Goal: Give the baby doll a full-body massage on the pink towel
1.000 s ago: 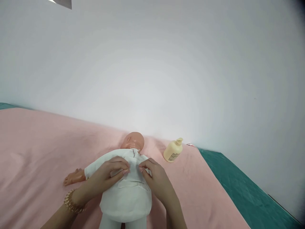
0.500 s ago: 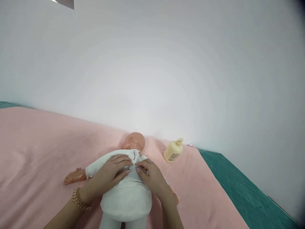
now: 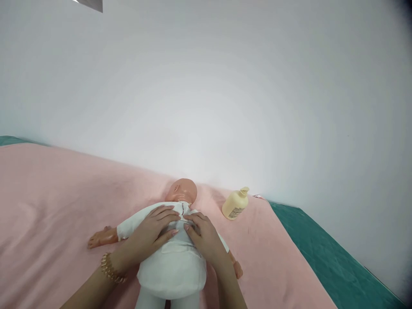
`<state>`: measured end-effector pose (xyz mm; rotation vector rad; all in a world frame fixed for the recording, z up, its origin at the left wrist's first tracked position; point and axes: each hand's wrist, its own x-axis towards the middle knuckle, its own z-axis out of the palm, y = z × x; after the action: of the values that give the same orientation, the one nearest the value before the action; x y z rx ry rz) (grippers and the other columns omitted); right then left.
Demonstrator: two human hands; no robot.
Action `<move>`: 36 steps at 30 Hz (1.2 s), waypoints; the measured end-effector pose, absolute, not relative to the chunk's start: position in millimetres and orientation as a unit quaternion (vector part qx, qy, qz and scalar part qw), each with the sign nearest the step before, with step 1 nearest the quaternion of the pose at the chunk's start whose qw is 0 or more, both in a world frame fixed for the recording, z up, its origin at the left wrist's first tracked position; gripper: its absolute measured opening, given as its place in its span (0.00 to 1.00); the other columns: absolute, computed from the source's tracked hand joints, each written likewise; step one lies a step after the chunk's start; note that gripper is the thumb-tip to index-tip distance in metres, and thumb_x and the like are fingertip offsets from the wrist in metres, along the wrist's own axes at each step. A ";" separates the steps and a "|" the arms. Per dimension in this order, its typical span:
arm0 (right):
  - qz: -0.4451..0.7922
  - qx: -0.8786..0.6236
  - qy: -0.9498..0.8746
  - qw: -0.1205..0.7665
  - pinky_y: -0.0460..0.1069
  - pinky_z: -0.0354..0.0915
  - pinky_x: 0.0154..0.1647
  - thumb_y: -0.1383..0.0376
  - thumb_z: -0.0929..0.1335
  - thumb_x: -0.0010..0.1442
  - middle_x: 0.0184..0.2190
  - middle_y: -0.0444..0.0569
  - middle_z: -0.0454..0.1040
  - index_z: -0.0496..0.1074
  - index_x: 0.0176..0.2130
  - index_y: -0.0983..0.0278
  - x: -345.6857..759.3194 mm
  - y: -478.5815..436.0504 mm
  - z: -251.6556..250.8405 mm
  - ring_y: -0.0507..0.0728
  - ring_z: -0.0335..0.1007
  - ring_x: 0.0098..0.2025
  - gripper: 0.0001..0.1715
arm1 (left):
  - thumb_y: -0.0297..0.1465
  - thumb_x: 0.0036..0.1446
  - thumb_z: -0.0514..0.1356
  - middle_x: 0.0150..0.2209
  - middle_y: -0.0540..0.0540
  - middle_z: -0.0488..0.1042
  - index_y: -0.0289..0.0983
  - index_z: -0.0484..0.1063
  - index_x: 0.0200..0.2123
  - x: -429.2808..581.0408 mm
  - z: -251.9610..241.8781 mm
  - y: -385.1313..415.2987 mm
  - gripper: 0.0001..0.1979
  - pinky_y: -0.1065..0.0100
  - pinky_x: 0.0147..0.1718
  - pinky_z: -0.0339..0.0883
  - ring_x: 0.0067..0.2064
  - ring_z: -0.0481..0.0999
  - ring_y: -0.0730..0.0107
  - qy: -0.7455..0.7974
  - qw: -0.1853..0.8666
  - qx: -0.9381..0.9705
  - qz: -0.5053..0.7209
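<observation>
A baby doll point(image 3: 174, 274) in white clothes lies face down, its bald head pointing away from me and its arms stretched out to the sides. My left hand point(image 3: 161, 227) rests with fingers extended on the left of the doll's upper back. On the other side of the back lies my right hand point(image 3: 202, 234), its fingers apart and slightly bent. Both hands touch the cloth, and their fingertips nearly meet at the middle. Just above them a short dark slit shows at the back of the doll's collar.
A cream pump bottle point(image 3: 235, 204) stands to the right of the doll's head. Under everything spreads a pink sheet point(image 3: 58, 197), with a green surface point(image 3: 322, 244) beyond its right edge. A white wall point(image 3: 206, 94) rises behind.
My right hand's fingers have spread a little and shifted slightly outward on the doll's back. The left hand has hardly moved. The whole view has shifted slightly.
</observation>
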<state>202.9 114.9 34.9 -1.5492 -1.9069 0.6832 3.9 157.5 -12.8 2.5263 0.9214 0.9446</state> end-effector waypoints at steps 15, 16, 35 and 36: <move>0.208 -0.592 -0.712 0.314 0.53 0.57 0.58 0.56 0.61 0.67 0.53 0.51 0.71 0.71 0.54 0.63 199.0 119.6 21.8 0.59 0.63 0.55 0.22 | 0.41 0.66 0.51 0.61 0.47 0.66 0.43 0.62 0.61 4.0 -28.3 161.7 0.22 0.46 0.63 0.50 0.65 0.53 0.55 0.381 0.121 0.856 0.329; 0.210 -0.590 -0.714 0.313 0.53 0.57 0.58 0.55 0.60 0.68 0.53 0.51 0.71 0.71 0.54 0.63 199.0 119.7 21.2 0.59 0.63 0.55 0.22 | 0.41 0.66 0.51 0.61 0.47 0.66 0.43 0.63 0.60 3.9 -29.3 162.1 0.22 0.46 0.62 0.50 0.65 0.53 0.55 0.379 0.119 0.857 0.329; 0.305 -0.558 -0.768 0.067 0.54 0.62 0.56 0.59 0.69 0.59 0.53 0.46 0.74 0.72 0.54 0.52 197.5 46.8 91.3 0.64 0.68 0.55 0.22 | 0.39 0.61 0.58 0.45 0.54 0.79 0.48 0.76 0.45 -18.6 62.1 106.0 0.11 0.67 0.53 0.66 0.48 0.76 0.66 0.240 0.357 0.883 0.188; 0.323 -0.542 -0.776 0.033 0.53 0.63 0.54 0.61 0.71 0.58 0.50 0.45 0.75 0.74 0.51 0.51 196.4 43.6 92.3 0.64 0.70 0.53 0.20 | 0.38 0.61 0.59 0.45 0.55 0.79 0.50 0.77 0.46 -20.2 66.8 102.3 0.11 0.67 0.52 0.66 0.48 0.76 0.66 0.213 0.389 0.882 0.161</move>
<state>196.4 43.6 92.3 -1.6666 -2.3862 0.9929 -20.2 102.3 66.8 2.2428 0.5421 0.4085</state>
